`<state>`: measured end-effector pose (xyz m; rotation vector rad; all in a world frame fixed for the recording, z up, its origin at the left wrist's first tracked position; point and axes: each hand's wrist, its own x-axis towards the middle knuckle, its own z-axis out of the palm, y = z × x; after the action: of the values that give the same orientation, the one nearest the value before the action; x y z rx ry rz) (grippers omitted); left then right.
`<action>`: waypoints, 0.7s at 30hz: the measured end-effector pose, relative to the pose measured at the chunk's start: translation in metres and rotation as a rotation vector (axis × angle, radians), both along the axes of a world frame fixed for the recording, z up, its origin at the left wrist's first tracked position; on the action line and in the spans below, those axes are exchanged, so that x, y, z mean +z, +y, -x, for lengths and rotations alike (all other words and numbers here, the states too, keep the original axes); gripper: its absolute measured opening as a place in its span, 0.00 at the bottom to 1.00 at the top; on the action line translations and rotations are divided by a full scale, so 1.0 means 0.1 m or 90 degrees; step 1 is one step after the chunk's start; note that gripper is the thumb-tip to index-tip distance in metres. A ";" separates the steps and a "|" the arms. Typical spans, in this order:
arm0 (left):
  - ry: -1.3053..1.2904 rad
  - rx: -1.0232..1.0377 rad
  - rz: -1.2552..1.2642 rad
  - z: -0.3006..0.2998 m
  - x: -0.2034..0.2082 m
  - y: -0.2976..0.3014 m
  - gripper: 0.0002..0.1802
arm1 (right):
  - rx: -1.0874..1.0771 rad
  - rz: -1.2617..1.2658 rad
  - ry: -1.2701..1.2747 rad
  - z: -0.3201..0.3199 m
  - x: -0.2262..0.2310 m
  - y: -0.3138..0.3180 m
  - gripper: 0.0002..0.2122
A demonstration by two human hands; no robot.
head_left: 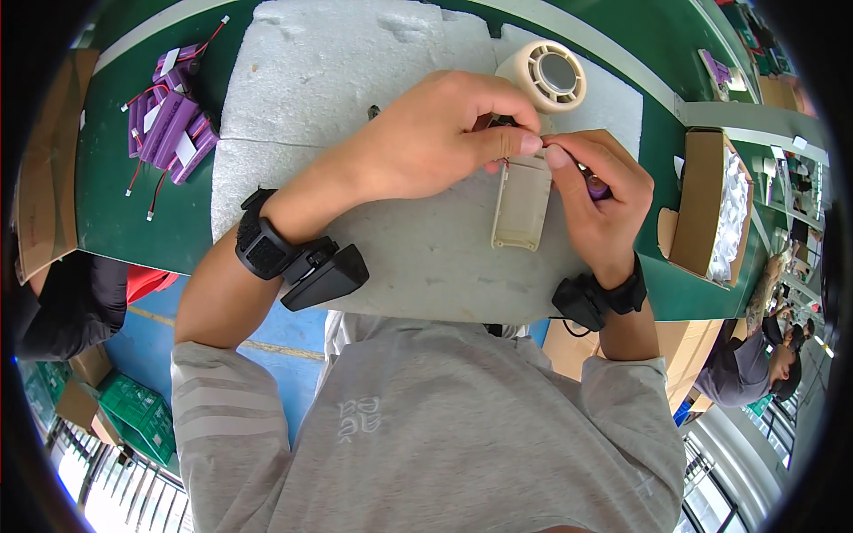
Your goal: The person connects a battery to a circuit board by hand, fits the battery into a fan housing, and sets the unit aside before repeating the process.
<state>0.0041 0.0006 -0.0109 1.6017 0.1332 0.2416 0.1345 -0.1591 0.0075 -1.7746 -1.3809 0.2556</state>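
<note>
A cream handheld fan (521, 202) lies on the foam board, its handle an open hollow shell and its round head (526, 69) pointing away from me. My left hand (449, 133) reaches across the top of the handle, thumb and fingers pinched on something too small to make out. A bit of red wire (506, 163) shows just under those fingers. My right hand (609, 182) meets it fingertip to fingertip at the handle's right side. Its curled fingers hold a purple battery (597, 186), mostly hidden in the palm.
White foam board (302, 80) covers the middle of the green table (115, 218). Purple batteries with red wires (169, 129) are heaped at the left. An open cardboard box (697, 204) with clear plastic stands at the right. Another person (746, 369) sits farther right.
</note>
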 end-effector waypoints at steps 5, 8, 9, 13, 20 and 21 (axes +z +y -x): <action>-0.015 0.008 -0.036 0.00 0.00 0.00 0.08 | -0.010 0.010 -0.005 -0.01 0.01 0.01 0.04; 0.038 -0.003 0.005 0.01 0.03 0.02 0.07 | -0.014 0.011 -0.006 -0.02 0.00 0.03 0.05; 0.065 -0.008 0.025 0.02 0.04 0.03 0.07 | -0.016 0.012 -0.006 -0.02 0.00 0.03 0.05; 0.092 -0.019 0.066 0.04 0.10 0.08 0.11 | 0.004 -0.045 -0.012 -0.07 -0.08 0.03 0.05; 0.061 -0.024 0.105 0.03 0.04 0.13 0.15 | 0.061 -0.054 -0.021 -0.05 -0.05 0.00 0.05; 0.056 -0.027 0.103 0.03 0.04 0.14 0.15 | 0.076 -0.046 -0.015 -0.04 -0.04 0.00 0.05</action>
<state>0.0010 0.0142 -0.0070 1.4536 0.1823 0.1240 0.1386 -0.1595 0.0035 -1.6423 -1.4969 0.2465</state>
